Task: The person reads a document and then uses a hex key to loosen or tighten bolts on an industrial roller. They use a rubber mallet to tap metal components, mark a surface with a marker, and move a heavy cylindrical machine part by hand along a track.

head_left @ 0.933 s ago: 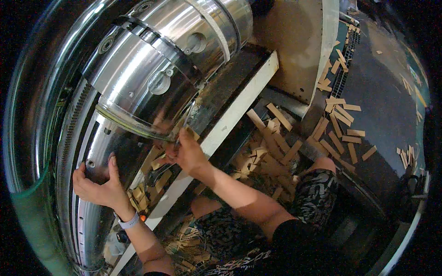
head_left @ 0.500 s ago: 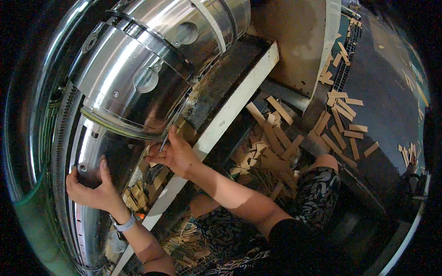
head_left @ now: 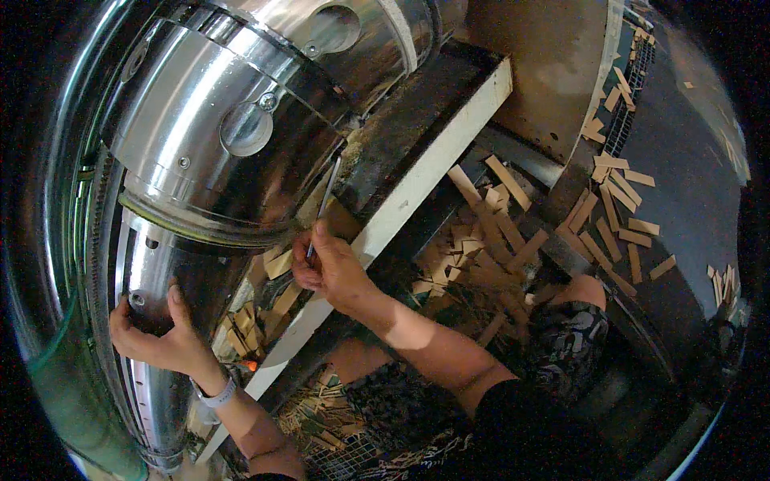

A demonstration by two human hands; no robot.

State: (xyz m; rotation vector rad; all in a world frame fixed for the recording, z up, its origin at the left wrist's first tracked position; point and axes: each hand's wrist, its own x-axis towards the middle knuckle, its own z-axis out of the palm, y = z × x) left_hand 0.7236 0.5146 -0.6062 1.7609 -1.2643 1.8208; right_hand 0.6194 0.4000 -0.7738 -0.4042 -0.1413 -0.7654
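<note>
A thin metal rod (head_left: 330, 188) slants up from my right hand (head_left: 338, 271), which is closed around its lower end. Its upper end lies beside the right edge of a shiny steel cylinder (head_left: 188, 120); I cannot tell whether they touch. The cylinder has a round recess (head_left: 245, 128) with a screw (head_left: 268, 101) at its rim. On the narrower steel cylinder (head_left: 156, 256) below the yellowish ring (head_left: 200, 228), my left hand (head_left: 156, 341) rests with thumb and fingers apart, either side of a small screw hole (head_left: 138, 298). The left wrist wears a light band.
A pale beam (head_left: 437, 160) runs diagonally beside the cylinder. Several flat tan strips (head_left: 505, 184) lie in a heap beyond it, others on the dark floor (head_left: 682, 160) at right. A brown panel (head_left: 537, 72) stands at the top. A green transparent cover (head_left: 80, 401) curves at lower left.
My right hand has drawn right, away from the cylinder, with the metal rod, and more of the rod shows. The left hand stays on the narrower cylinder. The whole view has shifted a little.
</note>
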